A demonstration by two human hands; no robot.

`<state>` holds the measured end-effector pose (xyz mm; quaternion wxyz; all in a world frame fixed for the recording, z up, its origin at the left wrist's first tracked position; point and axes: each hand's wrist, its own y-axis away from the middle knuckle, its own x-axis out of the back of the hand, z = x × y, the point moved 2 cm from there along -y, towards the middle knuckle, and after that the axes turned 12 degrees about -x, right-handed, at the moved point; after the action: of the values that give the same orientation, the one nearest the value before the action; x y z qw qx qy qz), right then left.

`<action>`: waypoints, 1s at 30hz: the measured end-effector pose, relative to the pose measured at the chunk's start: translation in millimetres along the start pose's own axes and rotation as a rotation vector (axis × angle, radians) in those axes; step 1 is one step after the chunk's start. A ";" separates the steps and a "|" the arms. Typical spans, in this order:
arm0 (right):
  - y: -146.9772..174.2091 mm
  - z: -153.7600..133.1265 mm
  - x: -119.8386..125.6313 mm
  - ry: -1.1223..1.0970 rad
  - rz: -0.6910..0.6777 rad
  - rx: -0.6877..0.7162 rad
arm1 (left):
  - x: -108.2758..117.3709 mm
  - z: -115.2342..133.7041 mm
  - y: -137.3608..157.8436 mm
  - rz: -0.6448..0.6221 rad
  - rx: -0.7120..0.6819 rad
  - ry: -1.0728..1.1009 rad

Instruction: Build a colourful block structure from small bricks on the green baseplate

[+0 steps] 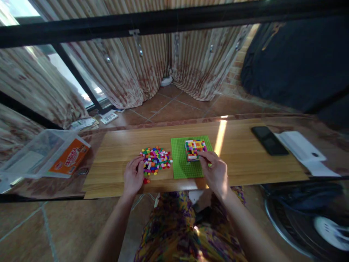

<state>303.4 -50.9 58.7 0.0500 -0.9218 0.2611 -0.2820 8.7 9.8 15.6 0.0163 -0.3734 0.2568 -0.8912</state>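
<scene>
A block of small multicoloured toy bricks [195, 148], built up in layers, stands on the green baseplate [179, 165]. My right hand [215, 171] reaches in from the right, thumb and forefinger pinched at the build's near right corner; whatever is between the fingertips is too small to make out. To the left of the plate lies a pile of loose toy bricks [156, 159] in many colours. At the pile's left edge, my left hand [133, 175] has its fingers curled together, the tips touching the bricks. Its grip is hidden.
The wooden board [117, 145] carries all this. A clear plastic box [32, 156] with an orange label stands at left. On the right lie a black phone [269, 140] and a white folded object [302, 147]. A dark metal bar [163, 24] crosses beyond, before striped curtains.
</scene>
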 end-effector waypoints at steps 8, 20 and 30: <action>-23.5 14.6 -0.2 0.246 0.084 0.102 | 1.4 1.6 -1.3 -0.016 0.003 -0.002; -28.2 12.1 -8.0 0.434 0.057 0.049 | 1.0 -0.4 -1.5 -0.017 0.019 0.012; -28.0 8.2 -11.7 0.494 0.052 -0.042 | 0.2 0.4 -1.6 -0.002 -0.002 -0.006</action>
<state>312.3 -21.3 52.7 -0.0273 -0.8189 0.2949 -0.4917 9.1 11.0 16.8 0.0160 -0.3764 0.2574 -0.8898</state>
